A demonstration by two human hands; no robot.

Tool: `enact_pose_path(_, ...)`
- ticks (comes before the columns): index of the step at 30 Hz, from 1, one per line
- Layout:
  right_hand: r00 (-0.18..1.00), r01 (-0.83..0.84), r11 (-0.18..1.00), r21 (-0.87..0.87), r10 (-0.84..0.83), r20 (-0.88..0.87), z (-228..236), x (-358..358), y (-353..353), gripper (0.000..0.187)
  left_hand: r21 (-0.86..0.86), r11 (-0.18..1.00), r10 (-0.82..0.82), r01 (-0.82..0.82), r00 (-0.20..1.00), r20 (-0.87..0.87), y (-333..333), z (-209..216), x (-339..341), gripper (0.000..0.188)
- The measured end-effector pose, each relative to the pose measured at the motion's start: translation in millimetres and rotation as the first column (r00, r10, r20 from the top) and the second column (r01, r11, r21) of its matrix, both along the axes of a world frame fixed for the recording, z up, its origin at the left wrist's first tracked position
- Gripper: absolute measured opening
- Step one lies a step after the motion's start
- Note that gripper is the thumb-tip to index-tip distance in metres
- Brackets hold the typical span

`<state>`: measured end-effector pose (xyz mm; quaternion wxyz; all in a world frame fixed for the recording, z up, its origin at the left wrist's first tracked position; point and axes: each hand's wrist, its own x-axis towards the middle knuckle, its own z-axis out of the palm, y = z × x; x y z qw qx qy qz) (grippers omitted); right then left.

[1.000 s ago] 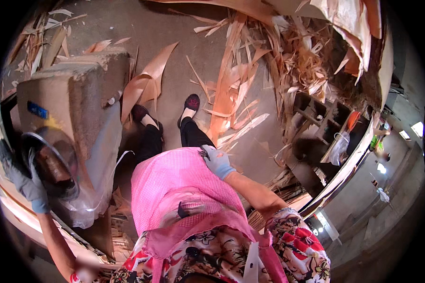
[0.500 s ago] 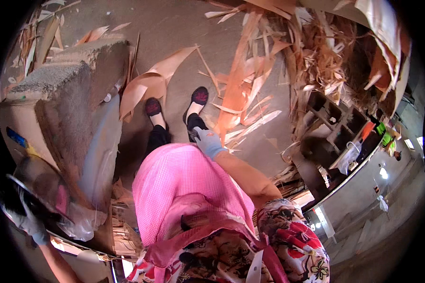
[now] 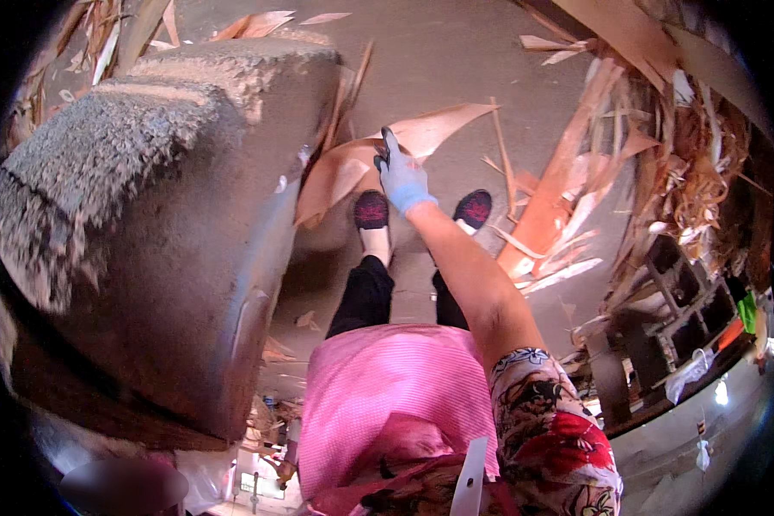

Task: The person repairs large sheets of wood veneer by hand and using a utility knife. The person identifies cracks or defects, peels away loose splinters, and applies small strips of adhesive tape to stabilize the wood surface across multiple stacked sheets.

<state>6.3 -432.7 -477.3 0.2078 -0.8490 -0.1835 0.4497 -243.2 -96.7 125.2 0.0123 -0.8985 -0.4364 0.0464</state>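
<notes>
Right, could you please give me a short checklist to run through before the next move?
1. Right hand gloved: ok, a grey glove with a light blue cuff.
2. Left hand visible: not ok, it is out of view.
3. Right hand touching the curled wood sheet: cannot tell, it only overlaps it in the picture.
4. Shoes on both feet: ok, a dark left shoe and right shoe.
5. Floor free of scraps: not ok, wood strips lie beyond the right shoe.

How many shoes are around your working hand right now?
2. The left shoe is beside the right hand's cuff, near the thin wood sheet; the right shoe is farther right. Any others may be hidden.
</notes>
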Motion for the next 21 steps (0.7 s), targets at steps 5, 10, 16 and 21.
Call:
enact_pose_path(5, 0.974, -0.2, 0.971, -0.129, 0.183, -0.133, -59.8, 9.0, 43.1, 0.049, -0.001, 1.0, 0.012, -0.012, 1.0, 0.011, 3.5, 4.0, -4.8, 0.081)
enact_pose_path(10, 0.985, -0.169, 0.985, -0.019, 0.168, -0.046, -44.7, 29.8, 42.0, 0.032, 0.014, 0.999, 0.053, -0.053, 0.998, 0.018, -9.1, 11.2, -20.2, 0.088)
enact_pose_path(16, 0.996, -0.089, 0.98, 0.178, 0.086, 0.025, 14.1, 30.6, 16.8, 0.04, 0.083, 0.996, -0.029, 0.031, 0.999, -0.027, -22.5, 4.8, -28.0, 0.093)
enact_pose_path(21, 0.984, -0.173, 0.945, 0.276, 0.157, 0.079, 110.3, 66.7, -3.4, 0.043, -0.128, 0.992, 0.001, -0.001, 1.0, -0.007, -28.3, -27.5, 33.4, 0.099)
